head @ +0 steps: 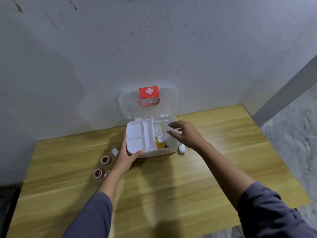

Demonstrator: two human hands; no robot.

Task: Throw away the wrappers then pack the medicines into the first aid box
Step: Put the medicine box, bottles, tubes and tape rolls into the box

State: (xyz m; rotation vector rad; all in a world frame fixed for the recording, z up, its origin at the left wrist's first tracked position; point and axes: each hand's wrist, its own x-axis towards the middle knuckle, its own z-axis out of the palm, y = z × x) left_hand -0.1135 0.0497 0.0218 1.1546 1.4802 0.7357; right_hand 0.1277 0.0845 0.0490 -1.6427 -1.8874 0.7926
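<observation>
Head view: first aid box (159, 152), lid up, at desk (171, 189) back edge. L hand (126, 156) grips its white tray (135, 133) — R hand (186, 133) hovers over box's right side, fingers loose, released.

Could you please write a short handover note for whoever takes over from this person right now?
Left hand grips the front left corner of the open first aid box. Right hand hovers over its right side, blurred; unclear whether the fingers hold anything.
In the box: a yellow bottle and white items beside the divided tray.
On the table: a tape roll, a second tape roll and a small white pack left of the box; a white roll at its right front corner.
Done: some packing; no wrappers plainly in view.
Left: pack those four, close the lid.
</observation>
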